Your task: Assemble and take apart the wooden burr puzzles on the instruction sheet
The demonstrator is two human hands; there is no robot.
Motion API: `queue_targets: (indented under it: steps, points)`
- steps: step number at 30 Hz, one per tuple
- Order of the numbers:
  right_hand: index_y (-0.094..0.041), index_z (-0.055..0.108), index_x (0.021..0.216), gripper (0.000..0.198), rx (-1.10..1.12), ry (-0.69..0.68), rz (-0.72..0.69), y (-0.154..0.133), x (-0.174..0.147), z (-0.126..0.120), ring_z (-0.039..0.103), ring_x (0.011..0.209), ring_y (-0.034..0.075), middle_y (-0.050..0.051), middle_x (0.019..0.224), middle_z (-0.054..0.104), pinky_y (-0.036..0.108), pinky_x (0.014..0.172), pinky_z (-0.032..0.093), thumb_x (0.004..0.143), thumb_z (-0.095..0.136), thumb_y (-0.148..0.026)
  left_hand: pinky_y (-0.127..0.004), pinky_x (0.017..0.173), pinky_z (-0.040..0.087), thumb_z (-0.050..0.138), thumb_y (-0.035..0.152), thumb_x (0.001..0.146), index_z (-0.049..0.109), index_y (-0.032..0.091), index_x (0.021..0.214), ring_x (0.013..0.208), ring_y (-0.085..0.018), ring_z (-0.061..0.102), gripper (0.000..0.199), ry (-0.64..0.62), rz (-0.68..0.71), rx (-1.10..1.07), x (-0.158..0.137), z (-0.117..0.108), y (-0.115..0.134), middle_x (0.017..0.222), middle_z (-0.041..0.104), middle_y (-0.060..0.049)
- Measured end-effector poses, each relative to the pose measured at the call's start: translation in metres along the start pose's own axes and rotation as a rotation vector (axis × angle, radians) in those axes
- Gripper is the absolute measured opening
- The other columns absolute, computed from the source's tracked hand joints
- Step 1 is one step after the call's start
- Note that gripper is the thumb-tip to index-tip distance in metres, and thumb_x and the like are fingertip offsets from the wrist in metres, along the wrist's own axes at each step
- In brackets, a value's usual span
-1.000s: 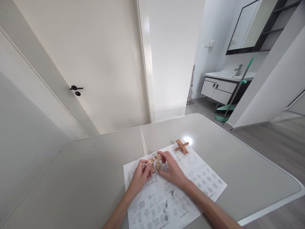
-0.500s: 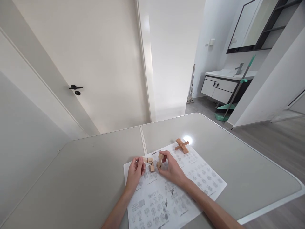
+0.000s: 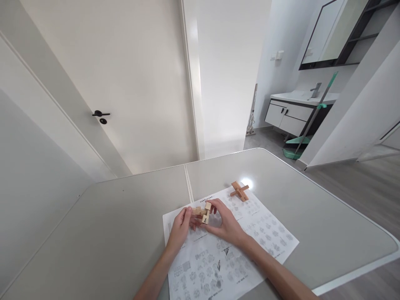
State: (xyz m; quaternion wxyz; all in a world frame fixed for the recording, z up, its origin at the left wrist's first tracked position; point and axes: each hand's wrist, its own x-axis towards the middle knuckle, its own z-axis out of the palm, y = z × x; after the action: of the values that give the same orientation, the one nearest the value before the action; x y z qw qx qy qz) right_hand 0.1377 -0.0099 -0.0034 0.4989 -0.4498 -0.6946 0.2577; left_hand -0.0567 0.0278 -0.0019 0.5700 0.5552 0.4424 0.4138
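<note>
My left hand (image 3: pixel 181 227) pinches light wooden puzzle pieces (image 3: pixel 196 211), its fingers closed round their left end. My right hand (image 3: pixel 225 223) grips a notched wooden puzzle piece (image 3: pixel 205 218) between thumb and fingers; a dark "3" shows on its near end. The pieces in the two hands meet above the sheet; whether they interlock, I cannot tell. Under both hands lies a printed instruction sheet (image 3: pixel 206 254) with rows of small grey diagrams. Beyond my right hand, a darker brown wooden piece set in a cross shape (image 3: pixel 240 191) rests on the sheet's far edge.
The grey table (image 3: pixel 93 237) has a pale rim and a seam running across it. Behind it stands a white door (image 3: pixel 140 83) with a black handle. To the right are a washbasin cabinet (image 3: pixel 289 114) and a green dustpan (image 3: pixel 292 153) with a long handle.
My right hand has brought its notched piece left against the pieces in my left hand and turned it, so the "3" now faces me. The brown cross has stayed put.
</note>
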Motion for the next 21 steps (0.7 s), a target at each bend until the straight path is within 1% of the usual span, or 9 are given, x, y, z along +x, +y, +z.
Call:
queue_targets:
  steps: [2, 5, 8, 12, 14, 21]
  points:
    - [-0.027, 0.051, 0.132, 0.058, -0.002, -0.003, -0.003, 0.000, -0.001, 0.000, 0.061, 0.093, 0.025, 0.008, 0.113, 0.061, 0.040, 0.084, 0.055, 0.082, 0.079, -0.029, -0.029, 0.055, 0.050, 0.059, 0.068, 0.088, 0.065, 0.017, 0.090, 0.064, -0.020, 0.068, 0.051, 0.004, -0.023, -0.026, -0.001, 0.003, 0.003, 0.085, 0.077, -0.009]
    - [-0.027, 0.050, 0.133, 0.059, -0.015, 0.005, -0.011, 0.000, -0.001, -0.001, 0.061, 0.096, 0.026, 0.008, 0.116, 0.062, 0.041, 0.085, 0.055, 0.082, 0.079, -0.030, -0.030, 0.056, 0.050, 0.061, 0.066, 0.087, 0.066, 0.016, 0.093, 0.067, -0.022, 0.069, 0.051, 0.001, -0.044, -0.056, -0.004, 0.005, 0.007, 0.088, 0.078, -0.011]
    - [-0.028, 0.049, 0.135, 0.061, -0.043, 0.000, -0.023, 0.001, -0.001, 0.000, 0.062, 0.099, 0.027, 0.009, 0.118, 0.062, 0.043, 0.086, 0.056, 0.082, 0.079, -0.029, -0.029, 0.056, 0.050, 0.060, 0.067, 0.088, 0.064, 0.017, 0.088, 0.061, -0.019, 0.066, 0.049, -0.005, -0.040, -0.043, -0.005, 0.006, 0.008, 0.083, 0.077, -0.008]
    - [-0.028, 0.047, 0.137, 0.064, -0.088, -0.011, -0.068, 0.002, -0.003, 0.002, 0.060, 0.115, 0.030, 0.011, 0.127, 0.059, 0.047, 0.098, 0.053, 0.080, 0.078, -0.027, -0.028, 0.056, 0.049, 0.056, 0.065, 0.091, 0.059, 0.020, 0.080, 0.056, -0.017, 0.060, 0.047, -0.018, 0.010, 0.061, -0.006, 0.007, 0.004, 0.069, 0.069, -0.002]
    - [-0.028, 0.049, 0.136, 0.064, -0.107, -0.005, -0.090, 0.003, -0.004, 0.004, 0.059, 0.120, 0.031, 0.012, 0.131, 0.059, 0.048, 0.101, 0.052, 0.079, 0.078, -0.024, -0.027, 0.056, 0.048, 0.057, 0.062, 0.092, 0.058, 0.020, 0.078, 0.056, -0.016, 0.057, 0.044, -0.020, 0.036, 0.110, -0.008, 0.007, 0.003, 0.066, 0.065, 0.000]
    - [-0.029, 0.051, 0.135, 0.066, -0.148, -0.061, -0.128, 0.002, -0.004, 0.004, 0.062, 0.116, 0.032, 0.012, 0.130, 0.062, 0.046, 0.095, 0.055, 0.076, 0.077, -0.018, -0.025, 0.057, 0.044, 0.057, 0.056, 0.094, 0.059, 0.021, 0.077, 0.056, -0.014, 0.053, 0.040, -0.005, 0.102, 0.233, -0.016, 0.011, 0.008, 0.064, 0.059, 0.003]
